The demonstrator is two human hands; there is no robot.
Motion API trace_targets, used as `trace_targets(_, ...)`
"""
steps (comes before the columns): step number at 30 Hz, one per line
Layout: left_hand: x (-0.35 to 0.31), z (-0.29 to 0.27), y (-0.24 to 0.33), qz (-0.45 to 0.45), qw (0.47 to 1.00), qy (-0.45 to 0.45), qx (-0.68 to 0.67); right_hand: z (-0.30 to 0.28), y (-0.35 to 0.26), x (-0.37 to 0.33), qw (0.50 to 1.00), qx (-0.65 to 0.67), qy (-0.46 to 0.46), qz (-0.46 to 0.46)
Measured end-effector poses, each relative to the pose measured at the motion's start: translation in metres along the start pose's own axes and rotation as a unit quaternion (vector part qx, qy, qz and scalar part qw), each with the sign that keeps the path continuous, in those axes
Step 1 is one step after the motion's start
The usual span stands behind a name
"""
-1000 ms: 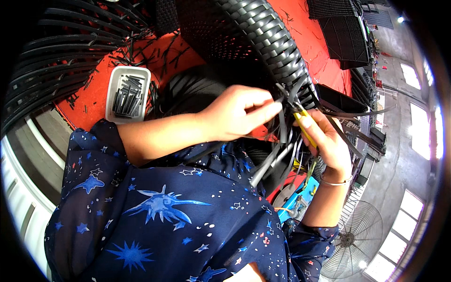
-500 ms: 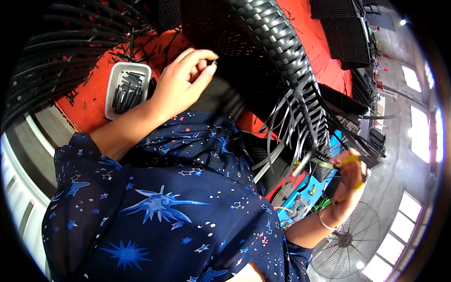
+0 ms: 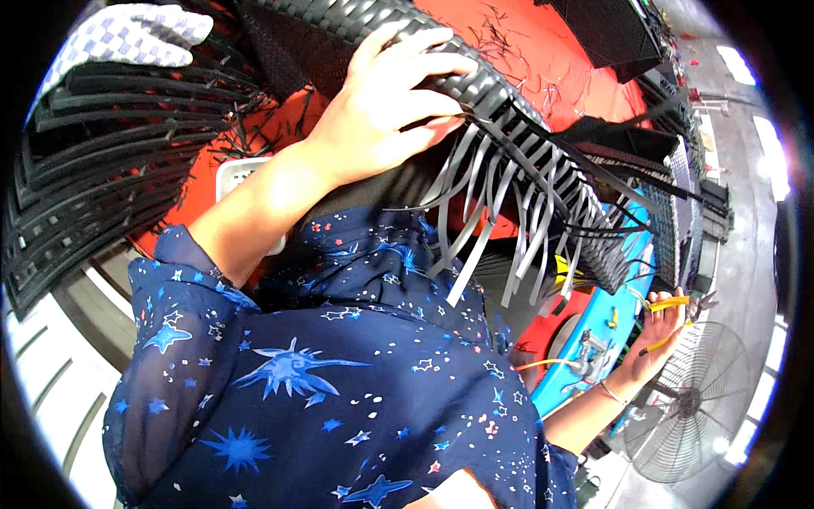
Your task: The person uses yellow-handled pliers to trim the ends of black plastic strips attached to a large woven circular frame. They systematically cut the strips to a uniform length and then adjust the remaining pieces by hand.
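Fingers spread, the left hand point(image 3: 380, 119) rests on a black woven rim point(image 3: 500, 93) with dangling strips point(image 3: 480, 239), its forearm point(image 3: 271, 191) hiding most of a white tray point(image 3: 225, 178) near the red floor's point(image 3: 195, 191) left edge, while the right hand point(image 3: 660, 333) loosely clasps yellow-handled pliers point(image 3: 670, 303) (tips indistinct) and a checked glove point(image 3: 144, 36) sits cut off.

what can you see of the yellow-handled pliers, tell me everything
The pliers sit in the right hand, whose fingers partly cover them. Two yellow handles, perhaps plastic-coated, stand apart; the dark, metal-looking head points toward the picture's right, above the large fan. Whether the jaws are open is too small to tell.
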State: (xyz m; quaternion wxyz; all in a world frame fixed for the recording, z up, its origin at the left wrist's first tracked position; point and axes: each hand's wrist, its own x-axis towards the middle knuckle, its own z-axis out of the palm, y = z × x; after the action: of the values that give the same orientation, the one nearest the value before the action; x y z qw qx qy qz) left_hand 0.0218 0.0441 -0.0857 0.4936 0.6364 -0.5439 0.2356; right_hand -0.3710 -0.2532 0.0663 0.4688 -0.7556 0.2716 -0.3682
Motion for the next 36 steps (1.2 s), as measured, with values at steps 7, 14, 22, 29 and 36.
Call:
trace_targets(7,0.012,-0.010,-0.001,-0.048,0.997,-0.043,-0.032,-0.025,0.063,-0.024,0.993,-0.003,0.081,0.081)
trace_targets(14,0.003,-0.014,-0.009,-0.089,0.991,-0.088,-0.041,-0.002,0.085,-0.023,0.995,-0.016,0.053,0.082)
trace_targets(22,0.014,-0.011,-0.025,-0.055,0.987,-0.142,-0.055,0.019,0.091,-0.034,0.995,0.005,0.064,0.077)
trace_targets(29,0.052,-0.013,-0.045,-0.110,0.967,-0.215,-0.081,0.022,0.092,-0.034,0.990,0.002,0.086,0.114)
trace_targets(36,0.077,-0.002,-0.051,-0.097,0.950,-0.287,-0.075,0.024,0.100,-0.036,0.990,-0.008,0.081,0.113)
